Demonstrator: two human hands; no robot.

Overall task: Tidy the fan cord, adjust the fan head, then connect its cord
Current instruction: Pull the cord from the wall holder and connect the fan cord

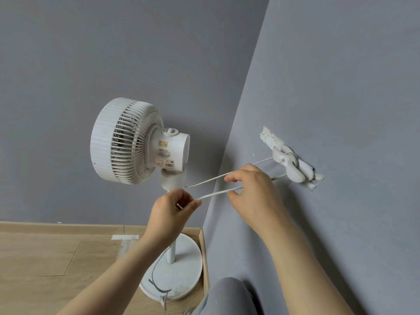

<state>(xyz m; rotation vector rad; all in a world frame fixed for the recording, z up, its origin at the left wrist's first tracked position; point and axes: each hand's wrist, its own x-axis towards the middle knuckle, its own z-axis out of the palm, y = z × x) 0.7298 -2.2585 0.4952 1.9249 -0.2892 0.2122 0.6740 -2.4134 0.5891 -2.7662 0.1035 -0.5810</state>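
light: soft, even | shadows: faint | focus: sharp | edges: wide-angle bowing

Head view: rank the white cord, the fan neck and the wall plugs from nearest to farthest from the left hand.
1. White cord: pinched in the left hand.
2. Fan neck: just above it.
3. Wall plugs: far right, beyond the right hand.

One fan (127, 142); one cord (214, 193); one left hand (171, 213); one right hand (251, 189)

My right hand (252, 185) hides part of the cord (216, 194); the fan label (164, 164) prints too small for me to read.
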